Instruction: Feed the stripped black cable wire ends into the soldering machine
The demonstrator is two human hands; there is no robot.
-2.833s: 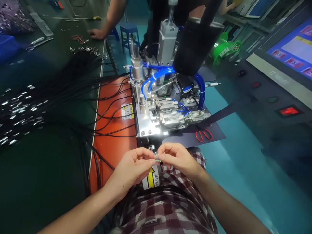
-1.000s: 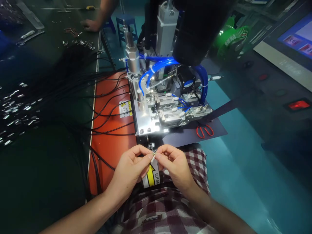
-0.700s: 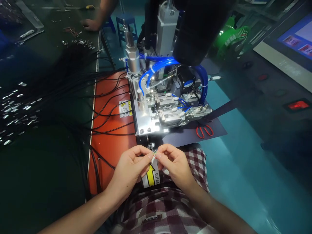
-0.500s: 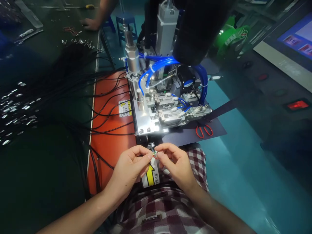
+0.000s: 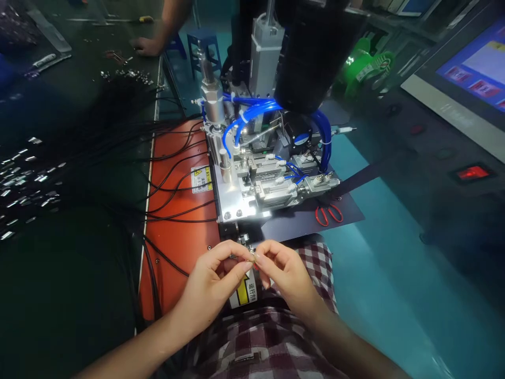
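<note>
dim surroundings; bright glare on metal plate [image 5: 233, 201]; outer edges stretched, blurred; screen [image 5: 479, 68] glowing

left hand [image 5: 215, 276], right hand [image 5: 287, 272] | fingertips pinching coloured wires [image 5: 256, 266] | machine [image 5: 276, 196] beyond

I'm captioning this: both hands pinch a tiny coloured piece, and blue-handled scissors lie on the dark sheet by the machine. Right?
The scissors have red handles, not blue; the head view shows it. Otherwise correct: left hand and right hand pinch the tiny coloured piece, scissors on the dark sheet by the machine.
</note>
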